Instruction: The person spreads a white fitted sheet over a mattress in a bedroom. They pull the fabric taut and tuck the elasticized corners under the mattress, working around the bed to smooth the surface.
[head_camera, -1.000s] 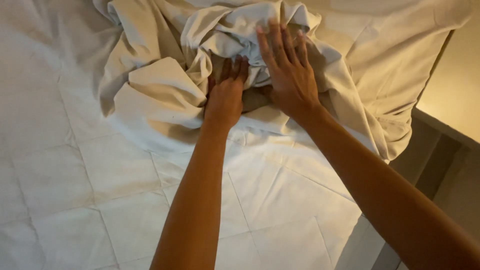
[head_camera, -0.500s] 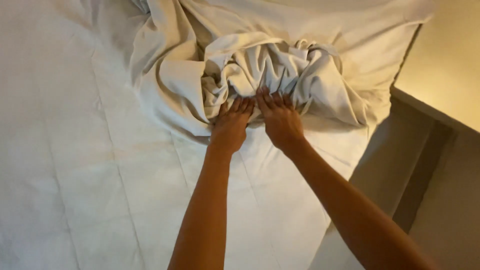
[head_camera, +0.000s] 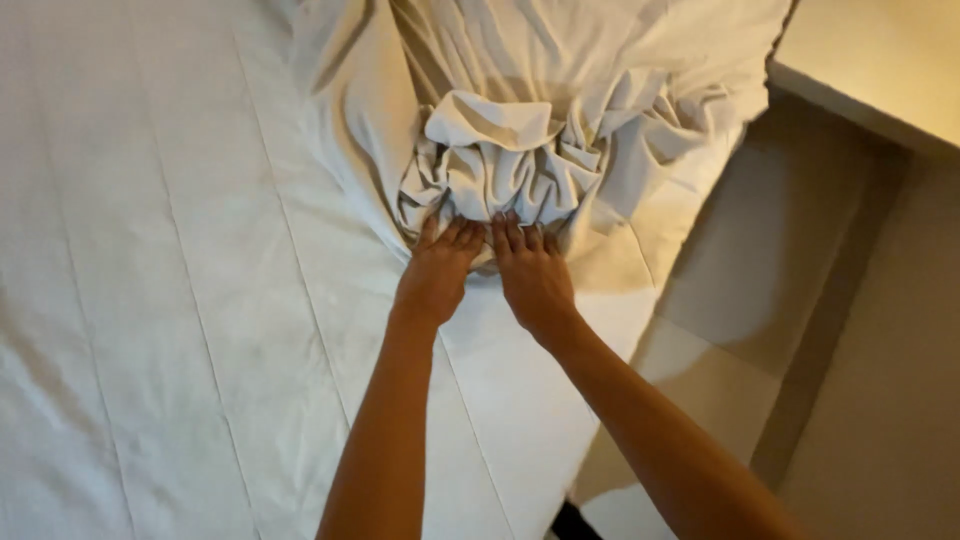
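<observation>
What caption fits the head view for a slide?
Left hand and right hand press flat, side by side, against a bunched white sheet on a bed.

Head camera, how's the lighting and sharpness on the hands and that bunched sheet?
Head view: warm, dim light; bunched sheet folds cast soft shadows; left hand and right hand reasonably sharp; side table at upper right glows brightest, without harsh glare.

Bunched sheet (head_camera: 510, 165): thin woven cloth, matt, off-white, heavily creased and gathered into soft folds near the bed's right edge. Bed cover (head_camera: 150, 300): matt cloth, smooth and taut, with faint straight fold lines. Side surface (head_camera: 880, 60) beyond the right edge: smooth, hard, faintly sheened.
</observation>
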